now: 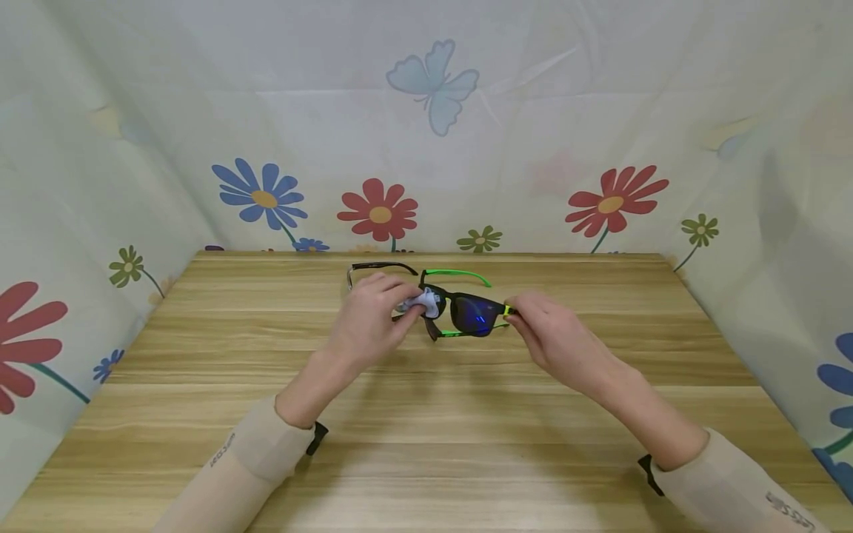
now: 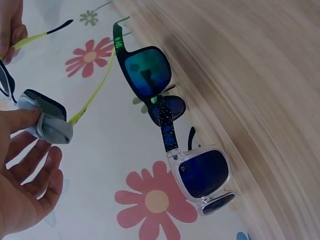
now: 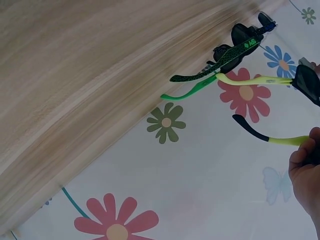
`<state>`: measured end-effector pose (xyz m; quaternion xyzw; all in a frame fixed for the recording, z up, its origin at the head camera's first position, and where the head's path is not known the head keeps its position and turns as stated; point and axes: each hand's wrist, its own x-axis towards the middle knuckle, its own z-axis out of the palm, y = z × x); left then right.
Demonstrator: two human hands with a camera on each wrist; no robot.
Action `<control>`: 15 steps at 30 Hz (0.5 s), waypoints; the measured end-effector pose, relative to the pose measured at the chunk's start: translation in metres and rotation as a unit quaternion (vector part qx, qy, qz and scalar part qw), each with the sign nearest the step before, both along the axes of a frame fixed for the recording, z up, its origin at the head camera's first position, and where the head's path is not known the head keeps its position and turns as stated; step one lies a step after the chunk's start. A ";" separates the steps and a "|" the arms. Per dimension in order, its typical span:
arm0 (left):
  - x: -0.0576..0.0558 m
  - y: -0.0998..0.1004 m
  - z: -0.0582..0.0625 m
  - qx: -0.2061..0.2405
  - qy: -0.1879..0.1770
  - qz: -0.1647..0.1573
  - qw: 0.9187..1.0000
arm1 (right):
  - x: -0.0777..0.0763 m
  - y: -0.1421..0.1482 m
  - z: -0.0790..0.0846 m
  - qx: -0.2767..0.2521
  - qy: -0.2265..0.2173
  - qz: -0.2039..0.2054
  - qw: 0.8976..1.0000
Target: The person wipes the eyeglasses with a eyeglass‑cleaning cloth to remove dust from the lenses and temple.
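Observation:
Both hands hold a pair of dark sunglasses with yellow-green temples (image 1: 472,317) above the table. My left hand (image 1: 369,317) pinches a light grey-blue cloth (image 1: 429,302) against one lens, folded over its edge; the left wrist view shows this cloth (image 2: 54,129) between thumb and fingers. My right hand (image 1: 556,332) grips the other end of the frame by the hinge, and in the right wrist view a black-tipped temple (image 3: 255,130) extends from its fingers. Behind, on the table, lie green-and-black sunglasses (image 2: 147,72) with blue-green mirrored lenses.
Clear-framed sunglasses (image 2: 204,172) with dark blue lenses and dark temples lie beside the green-and-black pair. The wood-grain table (image 1: 466,444) ends at a pale curtain (image 1: 506,148) printed with flowers and a butterfly, which also hangs along both sides.

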<state>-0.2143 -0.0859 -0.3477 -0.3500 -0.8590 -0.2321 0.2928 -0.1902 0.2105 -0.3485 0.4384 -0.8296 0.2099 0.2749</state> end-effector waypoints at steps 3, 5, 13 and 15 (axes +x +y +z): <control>-0.003 -0.002 -0.001 0.002 -0.003 0.003 1.000 | 0.000 0.001 0.000 -0.001 -0.001 -0.003 1.000; -0.006 -0.004 -0.002 0.001 -0.008 0.006 1.000 | 0.001 0.001 0.001 0.000 -0.003 -0.004 1.000; -0.010 -0.011 -0.004 -0.004 -0.016 0.033 0.999 | -0.001 0.004 0.002 -0.005 -0.008 0.003 1.000; -0.010 -0.011 -0.004 0.003 -0.014 0.032 0.999 | -0.001 0.005 0.001 -0.002 -0.008 0.005 1.000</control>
